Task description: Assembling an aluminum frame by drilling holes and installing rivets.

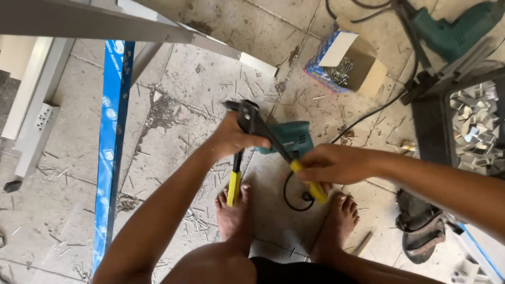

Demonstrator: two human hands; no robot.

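left hand (pixel 231 138) grips black rivet tool (pixel 252 126) head | right hand (pixel 331 164) clenches yellow handle (pixel 315 189) | teal drill (pixel 289 138), seemingly, on gritty concrete

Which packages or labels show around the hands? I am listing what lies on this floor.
Cardboard box: on the floor ahead of the hands, open, blue printed outside, brown inside, holding small metal fasteners.
Blue strip: long printed film on a bar at the left, blue with round white marks.
Drill label: small light patch on the teal drill behind the rivet tool.
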